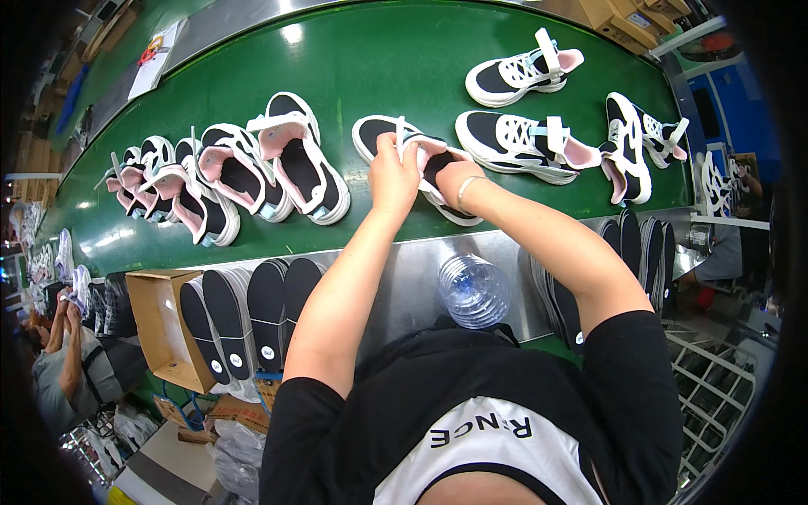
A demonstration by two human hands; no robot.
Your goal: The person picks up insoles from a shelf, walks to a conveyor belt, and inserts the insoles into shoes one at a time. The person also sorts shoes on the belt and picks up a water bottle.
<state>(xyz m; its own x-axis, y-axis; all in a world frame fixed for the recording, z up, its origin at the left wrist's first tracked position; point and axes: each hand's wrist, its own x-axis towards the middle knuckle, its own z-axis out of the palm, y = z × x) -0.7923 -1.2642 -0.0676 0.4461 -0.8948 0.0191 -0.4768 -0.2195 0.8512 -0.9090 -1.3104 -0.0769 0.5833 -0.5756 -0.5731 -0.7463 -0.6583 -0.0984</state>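
Note:
A black and white sneaker (370, 139) with a pink lining lies on the green bench top in front of me, its toe pointing to the far left. My left hand (394, 175) pinches the sneaker's tongue and strap area at the opening. Into the heel end reaches my right hand (461, 180), its fingers hidden inside the shoe; a bracelet circles that wrist. Just right of the held shoe stands a matching sneaker (492, 139), with another sneaker (505, 77) beyond it.
Several opened sneakers (307, 172) line the left of the green bench (396, 50); a pair (627, 151) stands at right. Stacked black insoles (225, 316), a cardboard box (160, 324) and a clear plastic bottle (474, 290) are nearer me. Another person (71, 370) works at far left.

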